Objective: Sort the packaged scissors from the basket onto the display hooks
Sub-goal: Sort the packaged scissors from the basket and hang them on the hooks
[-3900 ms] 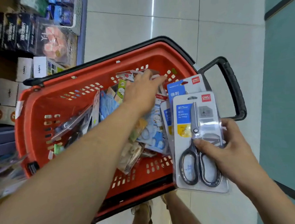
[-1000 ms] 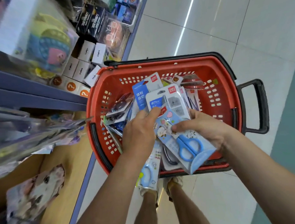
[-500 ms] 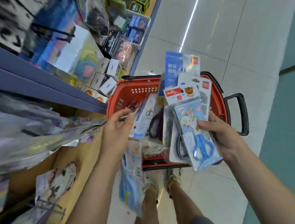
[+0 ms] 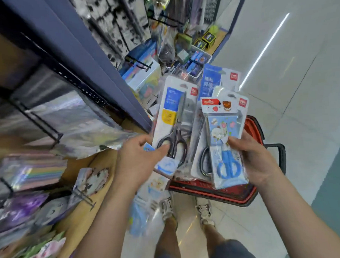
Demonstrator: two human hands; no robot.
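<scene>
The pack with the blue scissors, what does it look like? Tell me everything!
The pack with the blue scissors is a clear plastic blister over a pale blue card with cartoon pictures and pink hearts. A red label and a hang hole sit at its top. Small scissors with blue loop handles lie inside, handles down. The right hand holds it nearly upright by its lower right edge, at the front of a fan of other packs, above the red basket.

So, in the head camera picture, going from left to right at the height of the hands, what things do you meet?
Shiny packets on the shelf hooks → left hand → black-handled scissors pack → blue-handled scissors pack → right hand → red basket's black handle.
</scene>
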